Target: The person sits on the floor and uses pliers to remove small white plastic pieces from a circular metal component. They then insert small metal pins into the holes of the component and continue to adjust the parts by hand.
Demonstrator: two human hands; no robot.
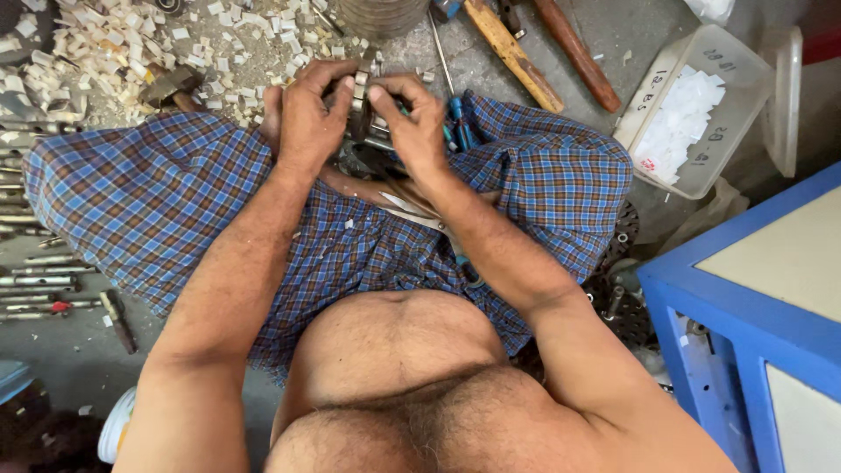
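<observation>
I see both hands closed on a small metal part (pixel 360 96), held over the lap above the blue checked cloth (pixel 175 188). My left hand (pixel 307 118) wraps its left side, my right hand (pixel 412 118) pinches its top with fingertips. White chips (pixel 131 44) litter the floor beyond, a clear plastic box (pixel 692 109) sits to the right, and wooden handles (pixel 526 48) lie near it.

The metal part (pixel 361 103) sits mostly hidden between the left hand (pixel 308 118) and right hand (pixel 412 123), so its shape is unclear. At 12 o'clock, the frame cuts off the cylinder (pixel 381 13) and wooden handles (pixel 517 52).
</observation>
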